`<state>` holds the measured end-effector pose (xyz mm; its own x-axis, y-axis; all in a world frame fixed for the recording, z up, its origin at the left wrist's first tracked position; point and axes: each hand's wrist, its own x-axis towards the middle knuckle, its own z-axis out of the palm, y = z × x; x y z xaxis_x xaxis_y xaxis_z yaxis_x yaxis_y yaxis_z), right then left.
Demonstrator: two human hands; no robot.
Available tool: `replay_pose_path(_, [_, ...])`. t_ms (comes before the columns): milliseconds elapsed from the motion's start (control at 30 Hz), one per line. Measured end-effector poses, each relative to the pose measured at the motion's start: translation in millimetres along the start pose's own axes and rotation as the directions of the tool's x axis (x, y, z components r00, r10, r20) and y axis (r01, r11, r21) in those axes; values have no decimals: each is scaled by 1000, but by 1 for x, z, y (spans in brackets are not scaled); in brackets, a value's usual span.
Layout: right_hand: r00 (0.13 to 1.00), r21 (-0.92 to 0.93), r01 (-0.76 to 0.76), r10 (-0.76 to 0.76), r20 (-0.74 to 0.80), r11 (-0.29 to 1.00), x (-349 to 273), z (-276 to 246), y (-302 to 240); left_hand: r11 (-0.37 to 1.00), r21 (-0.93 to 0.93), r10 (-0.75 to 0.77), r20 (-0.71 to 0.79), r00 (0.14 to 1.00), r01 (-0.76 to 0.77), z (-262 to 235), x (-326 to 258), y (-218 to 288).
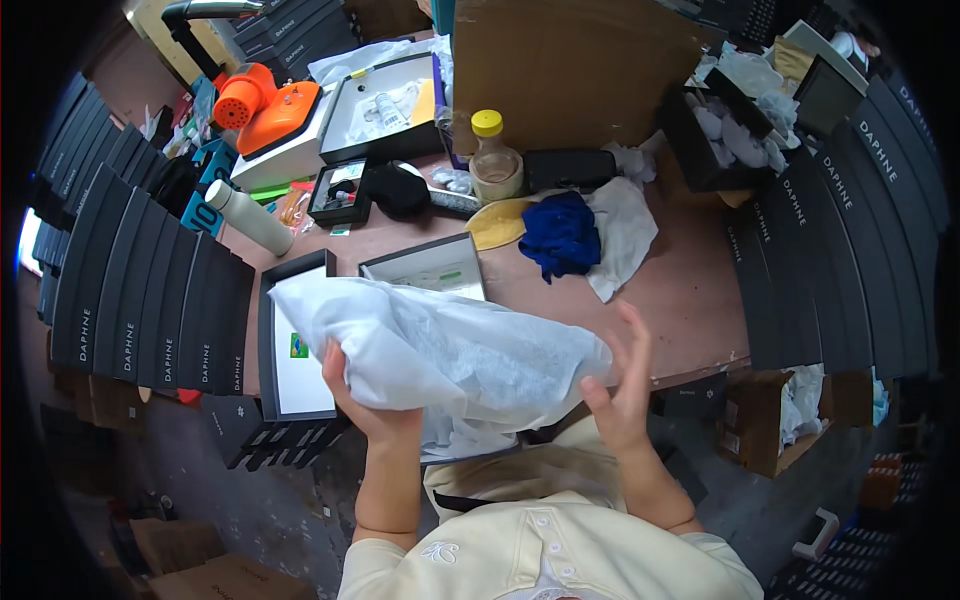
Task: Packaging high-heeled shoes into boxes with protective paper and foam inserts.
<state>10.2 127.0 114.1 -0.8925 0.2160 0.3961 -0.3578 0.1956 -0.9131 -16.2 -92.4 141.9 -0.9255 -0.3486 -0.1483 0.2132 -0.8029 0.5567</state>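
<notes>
A long, translucent white wrapping bag (470,345), soft and creased, lies across in front of me; its contents are not clear through the material. My left hand (375,400) is closed around its left part, with the thumb up on the near side. At its right end my right hand (625,390) has its fingers apart, thumb near the bag's edge, not gripping it. Beneath the bag is an open dark box (478,268) with a pale inside, mostly covered. A dark tray-like lid or box half (305,375) with a white inside and a small green sticker lies to its left.
Stacks of dark shoeboxes stand left (140,290) and right (830,240). Behind lie a blue cloth (560,235), a white cloth (622,235), a yellow-capped bottle (495,160), a black-headed brush (400,190), a white flask (250,218) and an orange device (280,115). A cardboard carton (755,425) sits lower right.
</notes>
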Motion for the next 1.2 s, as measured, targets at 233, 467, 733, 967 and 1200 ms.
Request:
replay_pose_path(233, [995, -109, -69, 60, -79, 992, -4, -18, 13, 976, 62, -204, -58, 977, 207, -11, 6, -19])
replay_pose_path(467, [958, 460, -228, 282, -51, 858, -1, -36, -16, 991, 116, -66, -47, 997, 71, -20, 3, -13])
replay_pose_path(733, [751, 613, -632, 180, 636, 474, -8, -49, 16, 988, 38, -146, -57, 988, 148, -24, -8, -4])
replay_pose_path(967, [490, 391, -872, 501, 713, 296, -56, -20, 88, 989, 134, -74, 38, 997, 68, -39, -8, -8])
replay_pose_path(1200, [818, 205, -218, 64, 572, 954, 21, -73, 0, 766, 386, 487, 173, 856, -514, -67, 91, 136])
